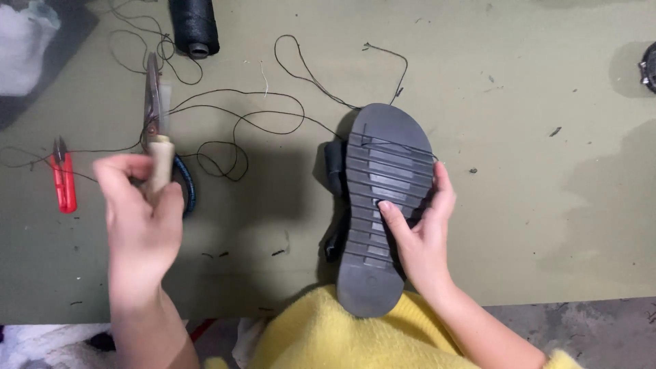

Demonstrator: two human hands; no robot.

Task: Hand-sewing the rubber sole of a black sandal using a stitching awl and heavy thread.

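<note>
Olive-green bench (519, 225) carries the work, with loose black thread (239, 123) trailing across its middle. Right hand (420, 229) grasps a black sandal (379, 205), sole upward, heel resting at the near edge against a yellow garment (321, 335); thumb lies on the ridged tread. Left hand (140, 212) is clenched around a pale wooden handle (161, 164), tool tip not discernible. Scissors (154, 102) lie just behind it. Red thread snips (64, 179) sit near the left edge; black thread spool (195, 26) stands at the far edge.
</note>
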